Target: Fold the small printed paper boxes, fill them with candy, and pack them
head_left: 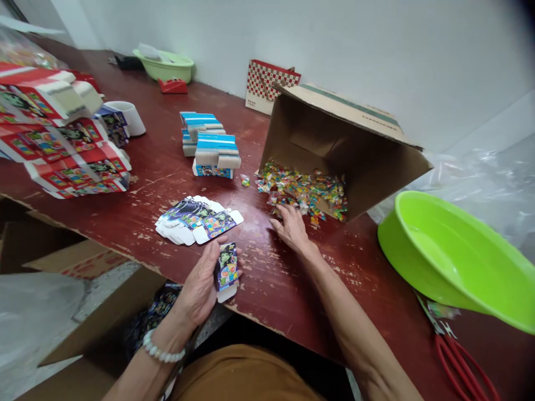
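Observation:
My left hand (pixel 208 278) is closed around a small printed carton (pixel 228 266) in purple and black, its white end flap hanging down. With the fingers spread and the thumb apart, my right hand (pixel 291 227) rests at the near edge of a heap of small wrapped candies (pixel 301 186). The heap spills out of a cardboard box (pixel 359 145) lying on its side with its mouth towards me. Just beyond my left hand lies a fanned pile of flat cartons (pixel 196 220) in the same print. One loose candy (pixel 245 180) sits left of the heap.
Blue-edged carton stacks (pixel 216 150) stand mid-table; banded red carton bundles (pixel 75 156) are at left. A green basin (pixel 455 250) and red-handled scissors (pixel 460 356) lie right. At the back are a checked paper bag (pixel 267 83), tape dispenser (pixel 173 86) and pale green basin (pixel 167 68).

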A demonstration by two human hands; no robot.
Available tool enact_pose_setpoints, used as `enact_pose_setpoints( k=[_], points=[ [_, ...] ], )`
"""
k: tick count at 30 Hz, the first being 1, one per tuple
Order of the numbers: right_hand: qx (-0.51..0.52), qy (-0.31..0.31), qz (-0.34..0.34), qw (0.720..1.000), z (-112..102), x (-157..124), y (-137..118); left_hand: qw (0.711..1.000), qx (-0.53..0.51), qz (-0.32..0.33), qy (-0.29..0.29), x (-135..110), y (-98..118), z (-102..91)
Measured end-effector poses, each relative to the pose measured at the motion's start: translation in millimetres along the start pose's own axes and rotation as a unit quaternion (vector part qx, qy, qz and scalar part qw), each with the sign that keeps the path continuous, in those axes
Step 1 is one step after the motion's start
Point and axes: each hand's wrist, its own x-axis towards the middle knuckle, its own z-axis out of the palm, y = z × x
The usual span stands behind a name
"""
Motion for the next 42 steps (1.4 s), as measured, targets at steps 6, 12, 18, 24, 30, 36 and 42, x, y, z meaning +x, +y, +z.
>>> enact_pose_setpoints(
  k=[6,12,18,24,30,36,42],
  points=[
    [0.012,0.005,0.0,1.0,6.7,3.5,9.1,0.999,-0.042,-0.021,0.013,1.4,14.9,-9.2],
    [0.265,-0.006,0.07,0.962,-14.3,-44.4,-25.6,0.998,-0.06,-0.014,0.028,-0.6,17.2,-6.0],
    [0.529,0.027,0.15,0.835,-18.3,-106.5,-78.3,0.995,-0.087,0.023,0.054,3.0,13.5,-0.6],
    [0.504,0.132,0.139,0.842,-18.8,-98.6,-76.5,0.999,-0.022,-0.049,-0.01,-12.4,2.6,-7.6],
    [0.472,0.117,0.118,0.866,-27.5,-90.5,-71.9,0.976,0.05,-0.109,-0.182,-22.3,-7.9,-8.4],
    [0.317,0.093,-0.029,0.943,-36.7,-96.1,-63.8,0.966,0.08,-0.092,-0.228,-23.8,-8.1,4.9],
    [0.348,-0.01,-0.069,0.935,-37.3,-94.6,-64.8,0.972,0.111,-0.057,-0.2,-22.9,-5.5,14.3]
  ],
)
